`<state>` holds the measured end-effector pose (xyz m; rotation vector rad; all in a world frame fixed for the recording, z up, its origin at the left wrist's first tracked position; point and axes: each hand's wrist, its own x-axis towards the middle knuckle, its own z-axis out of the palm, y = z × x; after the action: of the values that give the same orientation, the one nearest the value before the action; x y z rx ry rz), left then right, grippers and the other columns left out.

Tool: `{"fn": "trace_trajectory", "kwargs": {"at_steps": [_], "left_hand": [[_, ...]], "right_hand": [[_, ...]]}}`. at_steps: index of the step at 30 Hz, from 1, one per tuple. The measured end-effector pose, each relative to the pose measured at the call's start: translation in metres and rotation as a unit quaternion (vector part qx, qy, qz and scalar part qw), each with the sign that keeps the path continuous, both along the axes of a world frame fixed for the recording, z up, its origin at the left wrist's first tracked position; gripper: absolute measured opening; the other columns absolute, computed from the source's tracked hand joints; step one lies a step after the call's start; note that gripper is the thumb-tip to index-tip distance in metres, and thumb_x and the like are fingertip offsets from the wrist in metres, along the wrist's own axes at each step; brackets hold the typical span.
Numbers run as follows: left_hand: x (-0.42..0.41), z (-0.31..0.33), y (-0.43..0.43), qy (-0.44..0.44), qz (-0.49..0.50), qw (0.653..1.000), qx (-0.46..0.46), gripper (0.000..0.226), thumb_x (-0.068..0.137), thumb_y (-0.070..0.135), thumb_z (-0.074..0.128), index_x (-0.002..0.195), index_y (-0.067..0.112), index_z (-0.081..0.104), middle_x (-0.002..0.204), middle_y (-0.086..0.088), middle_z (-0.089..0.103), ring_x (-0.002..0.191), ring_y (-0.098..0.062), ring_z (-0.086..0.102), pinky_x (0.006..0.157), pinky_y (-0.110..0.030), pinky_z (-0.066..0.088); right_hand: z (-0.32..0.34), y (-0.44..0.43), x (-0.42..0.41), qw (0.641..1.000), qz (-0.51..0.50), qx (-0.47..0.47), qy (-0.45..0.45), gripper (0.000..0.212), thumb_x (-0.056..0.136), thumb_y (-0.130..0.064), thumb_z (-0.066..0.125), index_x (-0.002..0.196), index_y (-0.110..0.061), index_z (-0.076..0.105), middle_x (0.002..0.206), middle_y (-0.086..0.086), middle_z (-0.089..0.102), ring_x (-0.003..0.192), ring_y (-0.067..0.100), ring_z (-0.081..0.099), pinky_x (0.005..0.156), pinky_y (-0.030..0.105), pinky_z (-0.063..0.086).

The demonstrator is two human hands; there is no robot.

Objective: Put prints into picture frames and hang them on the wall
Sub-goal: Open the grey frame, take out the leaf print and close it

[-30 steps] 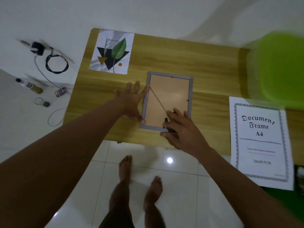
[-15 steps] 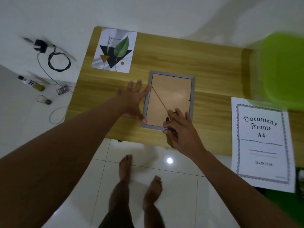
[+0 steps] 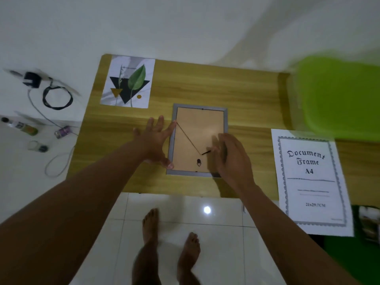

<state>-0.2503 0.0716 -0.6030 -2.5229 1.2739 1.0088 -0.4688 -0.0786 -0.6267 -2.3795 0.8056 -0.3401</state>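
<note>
While spread fingers [image 3: 162, 124] steady the frame [image 3: 225, 122], leaf print [image 3: 128, 81] lies beside.

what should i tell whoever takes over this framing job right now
Left hand: open, flat on the table, thumb and fingertip against the frame's left edge.
Right hand: open, empty, over the frame's lower right; blurred.
Grey frame: face down, backing on, cord across it.
Leaf print: unframed, far left corner.
Document Frame A4 sheet: on the right, overhanging the near edge.
Left: open the back, insert the print, close, hang.
</note>
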Motion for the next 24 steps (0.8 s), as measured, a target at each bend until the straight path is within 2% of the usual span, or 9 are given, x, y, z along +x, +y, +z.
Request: {"fn": "trace_trajectory", "kwargs": {"at_steps": [3, 6, 15, 24], "left_hand": [[0.0, 0.0, -0.001, -0.002, -0.002, 1.0, 0.001, 0.141, 0.055, 0.067, 0.081, 0.145, 0.044, -0.026, 0.157, 0.0, -0.032, 0.145, -0.033, -0.026, 0.11, -0.072, 0.002], [0.0, 0.0, -0.001, -0.005, -0.006, 1.0, 0.001, 0.142, 0.055, 0.068, 0.08, 0.145, 0.044, -0.026, 0.157, 0.0, -0.033, 0.145, -0.033, -0.026, 0.109, -0.072, 0.002], [0.001, 0.001, -0.002, 0.006, -0.006, 1.0, 0.002, 0.142, 0.055, 0.067, 0.08, 0.145, 0.044, -0.027, 0.155, -0.001, -0.035, 0.144, -0.034, -0.028, 0.108, -0.071, 0.0], [0.001, -0.001, -0.001, 0.001, -0.012, 1.0, -0.001, 0.143, 0.054, 0.069, 0.079, 0.145, 0.043, -0.028, 0.155, -0.001, -0.034, 0.143, -0.034, -0.028, 0.109, -0.071, 0.001]], "right_hand": [[0.002, -0.024, 0.021, 0.996, -0.086, -0.002, 0.038, 0.022, 0.099, -0.034, 0.052, 0.115, -0.021, 0.056, 0.112, 0.0, 0.06, 0.103, 0.019, 0.058, 0.08, 0.033, 0.05], [-0.003, -0.028, 0.032, 0.991, -0.11, -0.016, 0.072, 0.015, 0.099, -0.03, 0.051, 0.106, -0.019, 0.059, 0.104, 0.001, 0.062, 0.093, 0.022, 0.058, 0.071, 0.031, 0.043], [-0.003, -0.029, 0.036, 0.984, -0.106, -0.072, 0.124, 0.023, 0.101, -0.026, 0.046, 0.117, -0.018, 0.061, 0.104, 0.004, 0.063, 0.09, 0.027, 0.062, 0.071, 0.036, 0.051], [-0.001, -0.028, 0.035, 0.984, -0.116, -0.059, 0.123, 0.029, 0.102, -0.028, 0.044, 0.126, -0.022, 0.059, 0.111, 0.002, 0.063, 0.094, 0.027, 0.061, 0.075, 0.036, 0.049]]}}
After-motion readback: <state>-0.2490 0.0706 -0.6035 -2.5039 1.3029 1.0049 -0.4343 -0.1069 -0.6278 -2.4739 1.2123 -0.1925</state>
